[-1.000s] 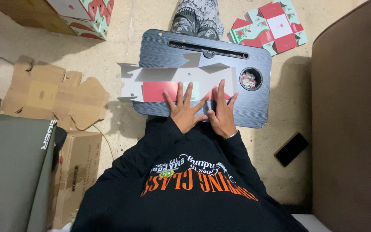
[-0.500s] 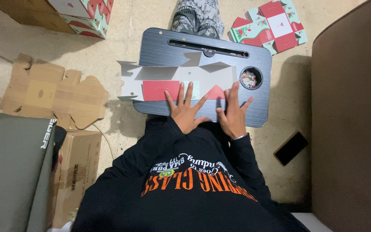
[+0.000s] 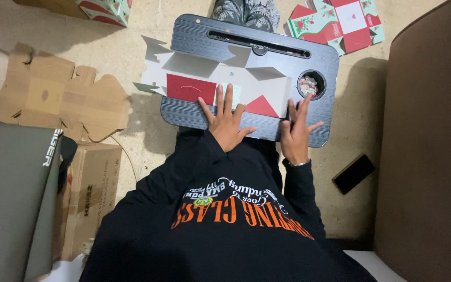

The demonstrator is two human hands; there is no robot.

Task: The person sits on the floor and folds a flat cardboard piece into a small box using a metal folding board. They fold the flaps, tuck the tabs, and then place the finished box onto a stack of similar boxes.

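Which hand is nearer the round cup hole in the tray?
Right. The right hand rests on the lap tray's edge with fingertips just below and left of the cup hole; the left hand lies flat on the unfolded cardboard box, farther left.

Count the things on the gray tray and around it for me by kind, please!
Gray lap tray: 1
Flat gift boxes, on the tray and on the floor: 2
Brown cardboard pieces: 1
Black phone: 1
Hands, left and right: 2
Total: 7

Dark lap tray [image 3: 319,137] carries a flat box blank [image 3: 204,78].
Both hands press on it; a round cup well [image 3: 311,84] holds small bits.
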